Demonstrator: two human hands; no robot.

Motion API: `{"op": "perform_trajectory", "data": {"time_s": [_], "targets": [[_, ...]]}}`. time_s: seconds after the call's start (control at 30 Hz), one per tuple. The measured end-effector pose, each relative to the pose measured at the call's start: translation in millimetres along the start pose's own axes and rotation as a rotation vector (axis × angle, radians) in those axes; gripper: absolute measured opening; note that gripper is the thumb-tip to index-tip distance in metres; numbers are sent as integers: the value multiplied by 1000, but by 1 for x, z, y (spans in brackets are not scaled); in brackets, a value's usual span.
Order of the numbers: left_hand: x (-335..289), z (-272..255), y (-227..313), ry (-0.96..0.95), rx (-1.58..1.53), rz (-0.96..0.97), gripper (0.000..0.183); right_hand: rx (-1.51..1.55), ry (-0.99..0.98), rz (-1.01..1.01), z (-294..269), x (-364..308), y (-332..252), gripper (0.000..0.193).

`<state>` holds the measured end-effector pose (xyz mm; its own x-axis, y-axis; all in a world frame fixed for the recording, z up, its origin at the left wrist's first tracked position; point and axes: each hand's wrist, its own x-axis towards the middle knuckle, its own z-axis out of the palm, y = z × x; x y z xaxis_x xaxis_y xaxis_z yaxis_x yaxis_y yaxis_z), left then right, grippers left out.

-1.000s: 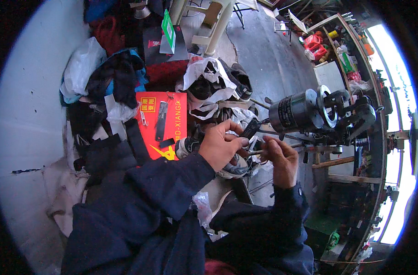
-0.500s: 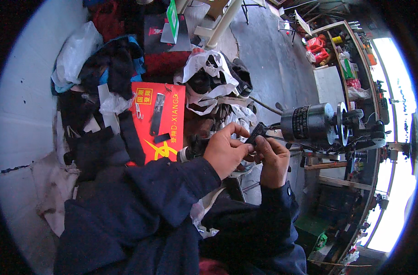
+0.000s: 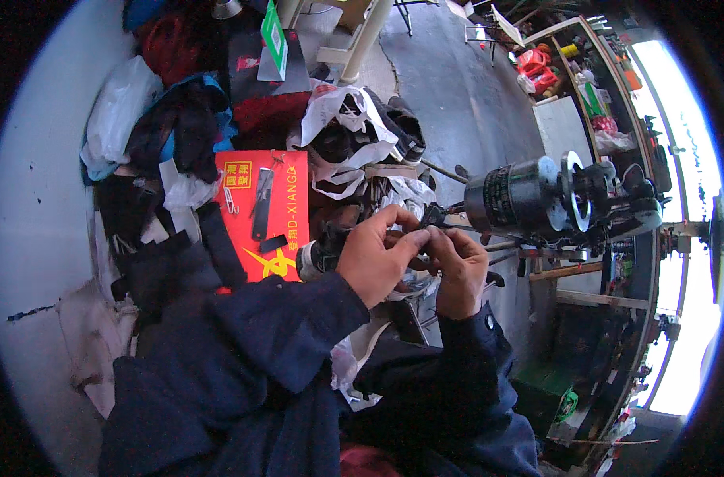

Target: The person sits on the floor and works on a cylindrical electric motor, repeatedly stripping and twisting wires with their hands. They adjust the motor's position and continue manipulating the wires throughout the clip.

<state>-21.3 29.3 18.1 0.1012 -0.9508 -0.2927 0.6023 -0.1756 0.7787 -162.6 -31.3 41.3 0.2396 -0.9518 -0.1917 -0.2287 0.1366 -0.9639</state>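
Note:
My left hand is closed, thumb and index finger pinching a small black piece. My right hand meets it from the other side, thumb and fingertips closed on the same piece. Fingers cover most of it, so its exact kind is unclear. Just beyond the hands stands a dark metal machine with a thick drum and a round wheel. Left of my left hand, a red printed sheet carries a flat dark blade-like strip and a short black piece.
A white plastic bag with dark shoes lies beyond the hands. Dark cloth and scraps pile up at the left by a pale wall. A crowded shelf stands at the right. A green card sits on a black box.
The view has shifted slightly, so the surroundings appear further left. My fingertips have drawn closer together, and less of the black piece shows between them.

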Motion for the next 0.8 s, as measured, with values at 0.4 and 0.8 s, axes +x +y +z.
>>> {"op": "perform_trajectory", "data": {"time_s": [0.4,0.8], "targets": [[26,-2,-1,27,146,173,11,-19,-12,24,0,0,2,20],[30,-5,-7,8,151,177,11,-100,-38,-63,-10,-4,-5,19]]}}
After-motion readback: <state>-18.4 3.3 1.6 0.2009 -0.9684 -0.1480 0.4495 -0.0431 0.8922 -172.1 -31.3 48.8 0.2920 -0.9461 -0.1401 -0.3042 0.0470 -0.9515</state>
